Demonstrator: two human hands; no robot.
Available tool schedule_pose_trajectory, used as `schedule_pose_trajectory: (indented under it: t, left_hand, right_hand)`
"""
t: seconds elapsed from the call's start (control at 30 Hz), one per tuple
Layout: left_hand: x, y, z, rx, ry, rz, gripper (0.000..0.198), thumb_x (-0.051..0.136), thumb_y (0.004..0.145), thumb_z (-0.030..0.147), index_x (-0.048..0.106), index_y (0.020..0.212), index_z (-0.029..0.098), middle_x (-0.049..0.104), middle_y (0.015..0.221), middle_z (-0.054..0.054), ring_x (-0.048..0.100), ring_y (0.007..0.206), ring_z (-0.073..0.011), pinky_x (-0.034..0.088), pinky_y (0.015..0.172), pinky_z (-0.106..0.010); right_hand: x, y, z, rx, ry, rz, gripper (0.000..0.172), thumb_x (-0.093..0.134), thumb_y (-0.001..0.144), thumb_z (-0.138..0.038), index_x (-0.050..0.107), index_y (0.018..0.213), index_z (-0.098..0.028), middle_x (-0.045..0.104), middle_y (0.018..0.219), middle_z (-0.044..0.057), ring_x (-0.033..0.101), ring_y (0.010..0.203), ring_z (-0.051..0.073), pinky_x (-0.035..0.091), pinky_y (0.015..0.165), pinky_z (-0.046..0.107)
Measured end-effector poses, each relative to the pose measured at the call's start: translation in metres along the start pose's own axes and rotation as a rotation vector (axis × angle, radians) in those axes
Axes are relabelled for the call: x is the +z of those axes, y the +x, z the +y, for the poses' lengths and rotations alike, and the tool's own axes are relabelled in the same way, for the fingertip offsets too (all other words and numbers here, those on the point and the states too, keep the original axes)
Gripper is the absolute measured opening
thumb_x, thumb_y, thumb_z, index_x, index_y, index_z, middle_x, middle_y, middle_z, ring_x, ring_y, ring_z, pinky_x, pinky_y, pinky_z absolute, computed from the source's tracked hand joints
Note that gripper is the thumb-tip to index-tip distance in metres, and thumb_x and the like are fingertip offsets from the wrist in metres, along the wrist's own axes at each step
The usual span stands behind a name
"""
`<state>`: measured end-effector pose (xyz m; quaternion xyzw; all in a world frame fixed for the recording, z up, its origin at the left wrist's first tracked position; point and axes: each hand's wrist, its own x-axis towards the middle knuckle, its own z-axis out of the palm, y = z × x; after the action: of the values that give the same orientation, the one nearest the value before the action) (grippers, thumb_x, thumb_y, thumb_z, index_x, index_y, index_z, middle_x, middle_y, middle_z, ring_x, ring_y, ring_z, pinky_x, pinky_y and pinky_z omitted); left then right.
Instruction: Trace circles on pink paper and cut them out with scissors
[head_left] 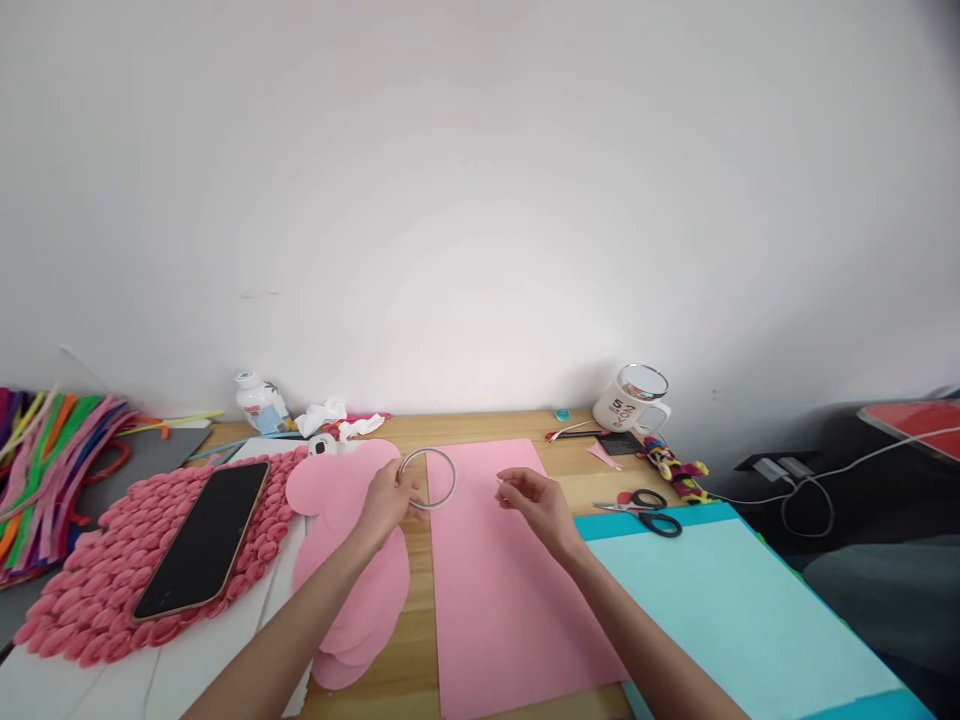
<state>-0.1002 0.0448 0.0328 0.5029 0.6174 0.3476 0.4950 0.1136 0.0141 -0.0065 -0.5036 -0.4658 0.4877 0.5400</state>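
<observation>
In my left hand (pixel 384 498) is a thin pale ring, which looks like a narrow roll of tape (pixel 453 470), pinched at its left side and raised over the desk. A large pink sheet of paper (pixel 502 600) lies lengthwise under and between my hands. My right hand (pixel 541 508) hovers above the sheet's right part, thumb and fingers brought together; whatever they may hold is too small to make out. Beside the sheet, under my left forearm, overlap several rounded pink paper cutouts (pixel 386 590).
Black-handled scissors (pixel 654 513) lie at the top of light-blue sheets (pixel 727 610) on the right. A white mug (pixel 613 408) stands behind. Left are a phone (pixel 202 540) on a pink bumpy mat (pixel 90 580), a white bottle (pixel 262 402) and colourful pipe cleaners (pixel 52 480).
</observation>
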Motion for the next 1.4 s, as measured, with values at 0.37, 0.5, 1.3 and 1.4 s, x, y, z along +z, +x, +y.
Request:
schedule_pose_trajectory:
  t: [0.37, 0.5, 1.3, 1.4]
  left_hand:
    - [0.073, 0.026, -0.017, 0.291, 0.316, 0.157, 0.029, 0.031, 0.084, 0.014, 0.055, 0.1, 0.012, 0.054, 0.079, -0.007, 0.06, 0.062, -0.0173, 0.048, 0.061, -0.032]
    - [0.075, 0.022, -0.026, 0.408, 0.391, 0.239, 0.034, 0.035, 0.083, 0.016, 0.052, 0.112, 0.017, 0.052, 0.1, -0.012, 0.052, 0.1, -0.0274, 0.042, 0.086, -0.046]
    - [0.095, 0.013, -0.049, 0.701, 0.8, 0.197, 0.015, 0.043, 0.085, 0.014, 0.057, 0.084, 0.019, 0.054, 0.1, -0.009, 0.042, 0.117, -0.0316, 0.046, 0.085, -0.05]
    - [0.096, 0.017, -0.055, 0.69, 0.843, 0.27, 0.021, 0.039, 0.085, 0.007, 0.057, 0.085, 0.018, 0.055, 0.1, -0.007, 0.043, 0.118, -0.0277, 0.044, 0.089, -0.047]
  right_hand:
    - [-0.013, -0.006, 0.038, -0.045, -0.159, 0.221, 0.039, 0.061, 0.07, -0.052, 0.064, 0.083, -0.016, 0.065, 0.072, 0.007, 0.059, 0.062, 0.019, 0.048, 0.063, 0.032]
    - [-0.016, -0.009, 0.03, -0.044, -0.23, 0.264, 0.034, 0.057, 0.073, -0.049, 0.064, 0.084, -0.017, 0.068, 0.085, 0.009, 0.063, 0.076, 0.023, 0.049, 0.07, 0.033]
    - [0.029, 0.076, 0.011, -0.023, 0.025, 0.266, 0.025, 0.063, 0.07, -0.038, 0.064, 0.08, -0.016, 0.066, 0.076, 0.006, 0.064, 0.073, 0.02, 0.053, 0.072, 0.035]
    - [0.04, 0.086, 0.027, -0.012, 0.029, 0.317, 0.027, 0.063, 0.07, -0.04, 0.063, 0.082, -0.015, 0.067, 0.079, 0.007, 0.064, 0.074, 0.02, 0.053, 0.073, 0.035]
